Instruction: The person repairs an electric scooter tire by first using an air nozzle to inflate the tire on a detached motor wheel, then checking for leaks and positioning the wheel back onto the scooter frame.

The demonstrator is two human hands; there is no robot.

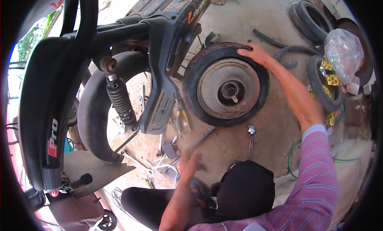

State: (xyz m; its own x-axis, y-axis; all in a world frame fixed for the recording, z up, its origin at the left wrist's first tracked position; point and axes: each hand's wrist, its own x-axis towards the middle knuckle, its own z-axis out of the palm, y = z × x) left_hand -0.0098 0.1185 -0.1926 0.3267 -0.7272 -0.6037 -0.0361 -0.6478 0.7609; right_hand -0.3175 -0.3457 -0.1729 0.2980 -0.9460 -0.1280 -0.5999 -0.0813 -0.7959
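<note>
A scooter wheel (207,107) with a black tyre around a dusty metal hub stands or leans on the floor in front of me, its hub face and axle toward me. My right hand (255,54) is on the tyre's upper right edge, with the thumb over the sidewall and the other fingers partly hidden by the tread. Lower and to the left, my left hand (190,164) hangs apart from the wheel, smeared by motion, so its fingers cannot be made out. Near it lie pliers with yellow handles (186,120) and a dark bar (203,137).
A scooter body (159,107) fills the left, with a shock absorber (119,101) and a curved black fender (88,123). Wrenches (135,162) lie below it. Spare tyres (313,21), a stuffed clear plastic bag (344,51) and a green hose (290,159) are at the right.
</note>
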